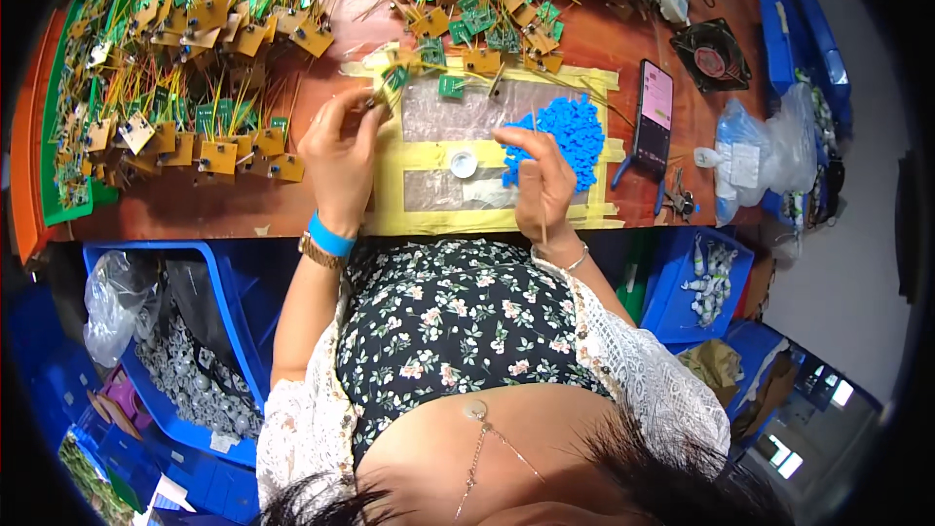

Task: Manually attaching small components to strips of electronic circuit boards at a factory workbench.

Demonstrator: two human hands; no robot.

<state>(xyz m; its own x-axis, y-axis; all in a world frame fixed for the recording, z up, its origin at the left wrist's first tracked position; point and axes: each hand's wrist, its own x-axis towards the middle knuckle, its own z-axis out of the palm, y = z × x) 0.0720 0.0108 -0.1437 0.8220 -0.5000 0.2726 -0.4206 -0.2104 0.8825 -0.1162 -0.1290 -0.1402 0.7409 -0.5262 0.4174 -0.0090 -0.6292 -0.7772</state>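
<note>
My left hand, with a blue band on its wrist, has thumb and forefinger pinched at the near edge of a small green circuit board with wires. At the right, my right hand is curled round a thin wooden stick that stands nearly upright in this view. Between the hands, a small round white dish sits on the taped work mat. Beside my right hand lies a heap of small blue pieces. Another green board rests at the mat's far edge.
Many wired boards crowd the table's left and far side, some in a green tray. Rightward are a phone, a black fan, pliers and a plastic bag. Blue bins stand below the table edge.
</note>
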